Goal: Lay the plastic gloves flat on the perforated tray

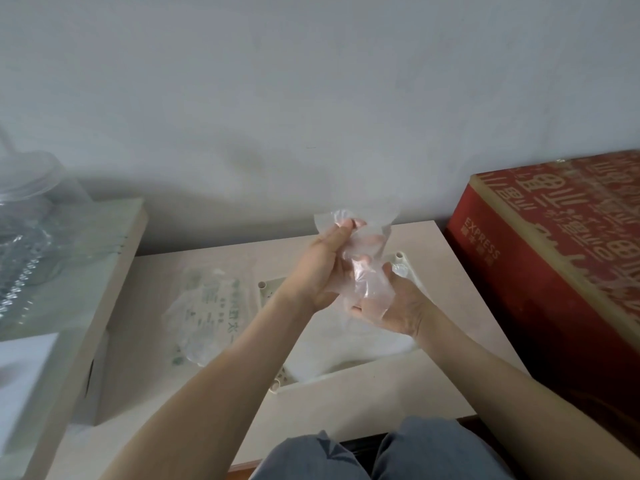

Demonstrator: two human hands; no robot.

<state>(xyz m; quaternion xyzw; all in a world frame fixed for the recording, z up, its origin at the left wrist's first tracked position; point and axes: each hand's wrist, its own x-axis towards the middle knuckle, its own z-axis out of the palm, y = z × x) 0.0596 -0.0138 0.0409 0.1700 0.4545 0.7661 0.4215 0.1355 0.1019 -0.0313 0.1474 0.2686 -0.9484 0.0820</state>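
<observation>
So the plastic glove (367, 271) is up in the air right now, all scrunched and twisted, held over the middle of the tray (272, 294) rather than on it. The left hand (322, 271) pinches the far, upper end with curled fingers, while the right hand (401, 306) sits palm-up underneath with the near end draped across it and its fingers closed round the film. My guess is they're teasing it open between two grips, since thin film like this clings to itself and won't go down flat as a wad.

Something pale and filmy lies on the near part of the tray, maybe a glove laid out already, hard to say. The tray's holes are too blurry to make out. Just left of it on the tabletop (381, 403) is a clear packet (207, 306) with green print, probably the supply, kept within reach. Big red box (554, 271) on the right, clear jar (31, 188) far left.
</observation>
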